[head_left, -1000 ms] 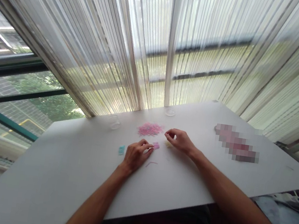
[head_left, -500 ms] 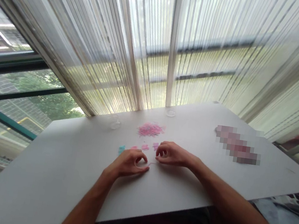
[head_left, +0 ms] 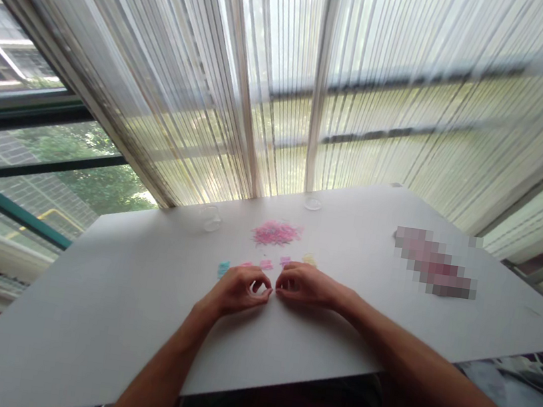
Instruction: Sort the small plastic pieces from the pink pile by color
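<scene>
My left hand point(head_left: 239, 288) and my right hand point(head_left: 303, 285) rest close together on the white table point(head_left: 134, 319), fingertips pinched and nearly touching each other. What they pinch is too small to make out. Just beyond them lie small bundles in a row: a blue one point(head_left: 223, 268), pink ones point(head_left: 266, 265) and a yellow one point(head_left: 309, 260). A loose pink pile point(head_left: 276, 233) sits farther back.
Two small clear dishes point(head_left: 211, 220) point(head_left: 312, 203) stand near the table's far edge, by the sheer striped curtain point(head_left: 288, 84). A blurred-out object point(head_left: 434, 270) lies at the right. A window point(head_left: 21, 148) is at the left.
Both hands drew back from the small bundles toward me and came together, fingertips meeting in a pinch. A thin pink strand seen lying on the table earlier is no longer visible.
</scene>
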Motion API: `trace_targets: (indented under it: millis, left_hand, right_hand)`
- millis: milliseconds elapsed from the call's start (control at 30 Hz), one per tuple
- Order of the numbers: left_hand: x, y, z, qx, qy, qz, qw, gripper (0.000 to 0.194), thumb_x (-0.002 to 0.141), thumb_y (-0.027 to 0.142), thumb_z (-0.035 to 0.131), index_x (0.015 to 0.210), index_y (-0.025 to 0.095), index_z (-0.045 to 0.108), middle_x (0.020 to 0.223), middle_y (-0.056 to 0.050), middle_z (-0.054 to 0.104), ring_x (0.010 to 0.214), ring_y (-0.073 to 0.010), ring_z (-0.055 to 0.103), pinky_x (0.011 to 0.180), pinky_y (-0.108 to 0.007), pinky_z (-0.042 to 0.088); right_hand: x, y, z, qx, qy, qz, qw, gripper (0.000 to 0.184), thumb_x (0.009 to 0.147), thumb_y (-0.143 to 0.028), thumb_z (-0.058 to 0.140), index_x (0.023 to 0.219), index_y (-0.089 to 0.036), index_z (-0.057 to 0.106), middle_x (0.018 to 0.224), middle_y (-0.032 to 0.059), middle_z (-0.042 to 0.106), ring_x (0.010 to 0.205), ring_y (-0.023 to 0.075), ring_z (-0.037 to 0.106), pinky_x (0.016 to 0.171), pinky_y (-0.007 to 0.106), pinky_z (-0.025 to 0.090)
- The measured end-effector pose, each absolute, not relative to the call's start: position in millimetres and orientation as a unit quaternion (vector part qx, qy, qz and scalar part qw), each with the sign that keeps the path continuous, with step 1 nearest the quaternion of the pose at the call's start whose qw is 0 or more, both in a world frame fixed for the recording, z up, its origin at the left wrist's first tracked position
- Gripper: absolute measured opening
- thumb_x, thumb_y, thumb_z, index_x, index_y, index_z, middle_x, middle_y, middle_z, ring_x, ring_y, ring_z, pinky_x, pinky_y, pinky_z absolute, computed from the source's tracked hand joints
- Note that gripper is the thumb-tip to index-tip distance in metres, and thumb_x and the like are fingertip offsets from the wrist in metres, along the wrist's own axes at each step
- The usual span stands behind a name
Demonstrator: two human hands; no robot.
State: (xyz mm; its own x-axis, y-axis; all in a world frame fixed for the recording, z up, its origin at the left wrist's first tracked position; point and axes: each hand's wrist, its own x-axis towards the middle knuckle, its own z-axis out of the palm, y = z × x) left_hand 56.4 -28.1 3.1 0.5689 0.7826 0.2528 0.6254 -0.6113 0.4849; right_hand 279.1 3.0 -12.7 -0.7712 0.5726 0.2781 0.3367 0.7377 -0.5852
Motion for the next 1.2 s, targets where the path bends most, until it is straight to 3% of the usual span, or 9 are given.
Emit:
trace_targets:
  millis: [167,300,467,833,1200]
  left_hand:
    - [52,-27,5,0.857,0.422,0.241,0.169,0.016,0.082,0.028,0.065,0.096,0.021,0.069,0.078,0.000,0.063,0.059,-0.0087,0.049,0.056,-0.020,0.039]
    - [49,-26,4,0.855,0.423,0.249,0.170,0.013,0.086,0.028,0.060,0.088,0.021,0.070,0.078,0.000,0.065,0.057,-0.0084,0.049,0.057,-0.021,0.040]
    - [49,-25,3,0.853,0.423,0.257,0.166,0.015,0.084,0.030,0.063,0.094,0.021,0.071,0.078,0.000,0.065,0.054,-0.0075,0.044,0.053,-0.021,0.038]
    - [50,-25,5,0.846,0.429,0.271,0.164,0.012,0.084,0.025,0.060,0.084,0.020,0.071,0.074,0.000,0.066,0.058,-0.0082,0.048,0.054,-0.020,0.038]
    - [15,-9,6,0.806,0.498,0.307,0.090,0.021,0.087,0.035,0.058,0.083,0.020,0.071,0.072,0.000,0.064,0.055,-0.0091,0.042,0.055,-0.021,0.038]
  right_hand:
    - [279,6,-15,-0.261,-0.893,0.243,0.273,0.009,0.083,-0.021,0.064,0.085,-0.017,0.072,0.077,0.0036,0.062,0.071,0.0130,0.057,0.067,0.023,0.045]
    - [279,7,-13,-0.260,-0.890,0.231,0.295,0.007,0.082,-0.020,0.065,0.083,-0.017,0.071,0.075,0.0031,0.062,0.071,0.0131,0.056,0.067,0.024,0.044]
    - [278,7,-12,-0.264,-0.889,0.228,0.296,0.005,0.081,-0.018,0.066,0.080,-0.016,0.071,0.074,0.0030,0.062,0.069,0.0130,0.056,0.065,0.023,0.043]
    - [278,6,-10,-0.265,-0.889,0.214,0.306,0.005,0.080,-0.017,0.066,0.079,-0.017,0.070,0.073,0.0027,0.062,0.068,0.0129,0.056,0.065,0.023,0.045]
    - [288,16,-14,-0.307,-0.867,0.198,0.340,0.010,0.083,-0.016,0.061,0.085,-0.017,0.071,0.077,0.0043,0.064,0.071,0.0137,0.058,0.068,0.025,0.047]
